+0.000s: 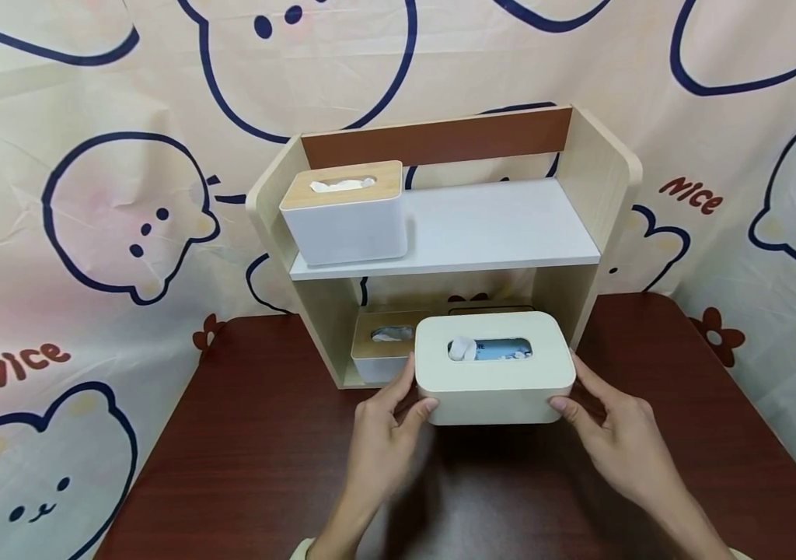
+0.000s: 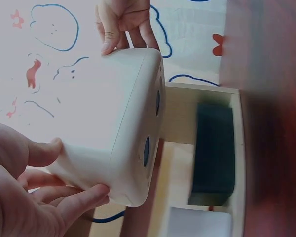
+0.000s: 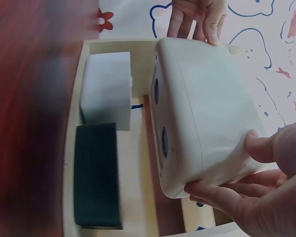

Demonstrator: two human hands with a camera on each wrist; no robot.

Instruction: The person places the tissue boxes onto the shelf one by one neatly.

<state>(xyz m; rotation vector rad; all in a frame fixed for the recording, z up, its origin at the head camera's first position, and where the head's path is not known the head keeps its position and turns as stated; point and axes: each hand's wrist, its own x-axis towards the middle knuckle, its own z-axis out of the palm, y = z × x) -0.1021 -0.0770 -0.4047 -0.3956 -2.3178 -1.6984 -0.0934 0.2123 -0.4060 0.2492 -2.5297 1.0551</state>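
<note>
A cream tissue box [image 1: 494, 373] with an oval slot on top and a tissue poking out is held just above the table, in front of the wooden shelf unit [image 1: 597, 175]. My left hand [image 1: 417, 386] grips its left end, thumb on the side and fingers underneath. My right hand [image 1: 566, 383] grips the right end in the same way. In the left wrist view the box [image 2: 123, 123] shows its underside with round feet, between my left hand [image 2: 79, 168] and my right hand [image 2: 123, 22]. The right wrist view shows the box [image 3: 202, 113] in my right hand [image 3: 222, 165].
On the upper shelf's left side stands a white tissue box with a wooden lid [image 1: 343, 211]. The lower compartment holds a smaller wood-lidded box [image 1: 384, 342] and a dark box [image 3: 96, 180]. A dark red-brown table [image 1: 244, 467] lies below, and a cartoon-print cloth [image 1: 90, 194] hangs behind.
</note>
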